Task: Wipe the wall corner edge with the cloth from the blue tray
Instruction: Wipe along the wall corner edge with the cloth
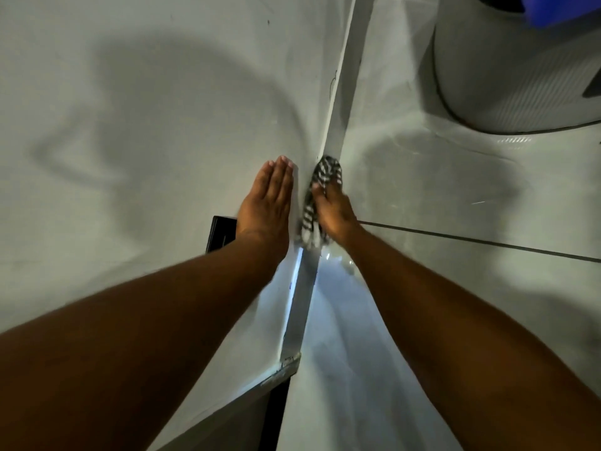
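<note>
The wall corner edge [338, 102] runs as a pale metal strip from the top centre down to the lower middle. A black-and-white striped cloth [320, 177] is pressed against this strip, and my right hand [335, 213] grips it, fingers wrapped over the cloth. My left hand [266, 203] lies flat on the white wall just left of the strip, fingers straight and together, holding nothing. A corner of the blue tray [562, 9] shows at the top right.
A white cylindrical appliance [507, 70] stands at the top right, with the blue tray on top of it. A black plate [221, 236] is mounted on the wall under my left wrist. A dark grout line [471, 239] crosses the right-hand surface.
</note>
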